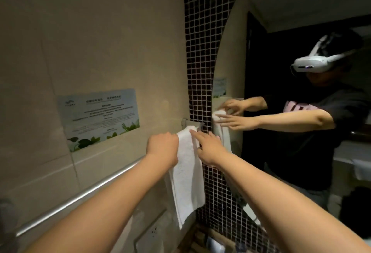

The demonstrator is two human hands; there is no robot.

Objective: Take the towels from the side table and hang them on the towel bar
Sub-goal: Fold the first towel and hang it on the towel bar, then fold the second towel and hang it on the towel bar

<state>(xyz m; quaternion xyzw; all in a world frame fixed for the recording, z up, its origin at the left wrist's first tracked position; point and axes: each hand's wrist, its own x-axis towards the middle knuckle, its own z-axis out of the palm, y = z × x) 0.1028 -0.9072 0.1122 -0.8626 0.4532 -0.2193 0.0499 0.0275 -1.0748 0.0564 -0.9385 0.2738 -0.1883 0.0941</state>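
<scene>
The towel (pixel 187 172) hangs over the towel bar (pixel 80 195) between my hands. My left hand (pixel 162 146) pinches its edge; my right hand (pixel 208 148) lies flat-fingered on top. I should even both halves, smoothing downward.

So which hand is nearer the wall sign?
Left. The left hand sits just right of the sign, at the towel's left edge; the right hand is farther right, on the towel's other side.
</scene>
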